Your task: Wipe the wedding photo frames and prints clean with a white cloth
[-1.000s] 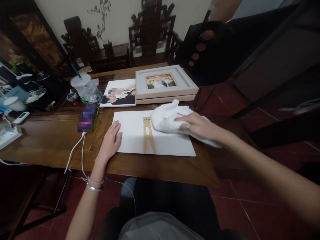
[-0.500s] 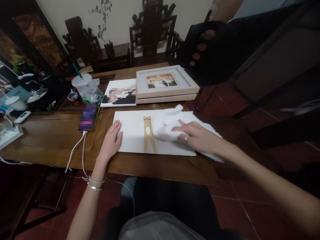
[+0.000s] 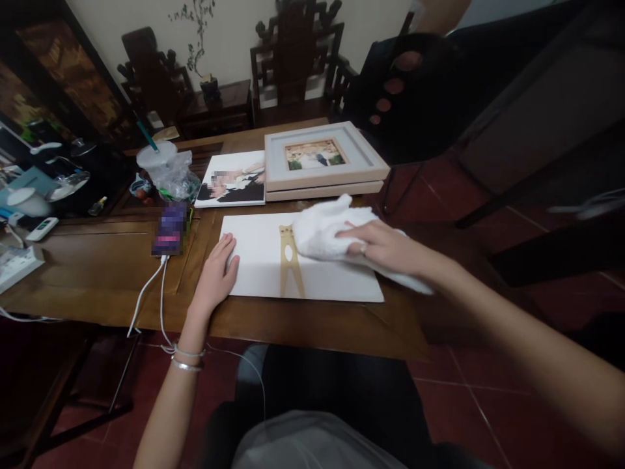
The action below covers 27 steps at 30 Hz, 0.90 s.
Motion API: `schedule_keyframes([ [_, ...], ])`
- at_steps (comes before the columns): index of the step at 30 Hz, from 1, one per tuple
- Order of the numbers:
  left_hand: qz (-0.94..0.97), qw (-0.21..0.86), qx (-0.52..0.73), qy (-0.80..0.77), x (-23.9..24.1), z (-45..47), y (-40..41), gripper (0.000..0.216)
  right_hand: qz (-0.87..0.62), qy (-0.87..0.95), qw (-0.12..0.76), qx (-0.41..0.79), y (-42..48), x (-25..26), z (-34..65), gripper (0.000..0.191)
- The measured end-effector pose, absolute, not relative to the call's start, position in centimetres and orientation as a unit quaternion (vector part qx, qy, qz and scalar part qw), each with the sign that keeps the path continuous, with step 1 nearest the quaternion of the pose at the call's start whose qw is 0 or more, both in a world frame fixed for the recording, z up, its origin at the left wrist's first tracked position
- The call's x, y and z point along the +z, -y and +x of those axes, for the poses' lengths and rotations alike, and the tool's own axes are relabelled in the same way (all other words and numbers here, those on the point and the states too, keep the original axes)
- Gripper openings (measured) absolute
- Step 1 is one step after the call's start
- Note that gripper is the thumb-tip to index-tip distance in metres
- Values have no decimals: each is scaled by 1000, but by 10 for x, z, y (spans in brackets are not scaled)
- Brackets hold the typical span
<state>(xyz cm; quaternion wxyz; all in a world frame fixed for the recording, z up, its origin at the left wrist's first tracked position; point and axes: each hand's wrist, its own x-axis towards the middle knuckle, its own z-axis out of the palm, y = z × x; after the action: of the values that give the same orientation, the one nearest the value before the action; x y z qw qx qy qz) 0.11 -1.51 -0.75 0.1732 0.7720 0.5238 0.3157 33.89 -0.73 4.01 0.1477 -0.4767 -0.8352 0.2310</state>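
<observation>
A white rectangular panel (image 3: 258,264) lies face down on the wooden table (image 3: 97,273), with a tan stand leg (image 3: 290,264) down its middle. My left hand (image 3: 216,275) rests flat on the panel's left edge, fingers stretched out. My right hand (image 3: 385,247) presses a white cloth (image 3: 319,229) onto the panel's far right part, fingers laid over the cloth.
Behind the panel lie a stack of light framed pictures (image 3: 319,159) and a frameless photo print (image 3: 234,179). A phone (image 3: 170,229) on a white cable, a plastic cup in a bag (image 3: 163,170) and a remote (image 3: 43,228) sit at left. Dark carved chairs (image 3: 293,58) stand behind.
My right hand slid the cloth toward me and to the right across the panel, then back up to the far part. My left hand stayed put.
</observation>
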Motion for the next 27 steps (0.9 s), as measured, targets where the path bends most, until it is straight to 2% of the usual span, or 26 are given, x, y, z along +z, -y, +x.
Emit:
schedule_keyframes([
  [5,769,176,329,-519,-9,0,15,43,-510,812,202,199,-36,38,324,30],
  [10,773,171,320,-520,-9,0,15,44,-482,840,196,152,4,25,314,34],
  [16,779,148,309,-525,-7,2,16,45,-393,879,153,222,91,46,318,24],
  [20,782,143,300,-527,-7,3,16,45,-347,890,106,275,105,61,328,22],
  [27,781,149,310,-522,-9,1,14,44,-403,858,220,230,20,33,322,23],
])
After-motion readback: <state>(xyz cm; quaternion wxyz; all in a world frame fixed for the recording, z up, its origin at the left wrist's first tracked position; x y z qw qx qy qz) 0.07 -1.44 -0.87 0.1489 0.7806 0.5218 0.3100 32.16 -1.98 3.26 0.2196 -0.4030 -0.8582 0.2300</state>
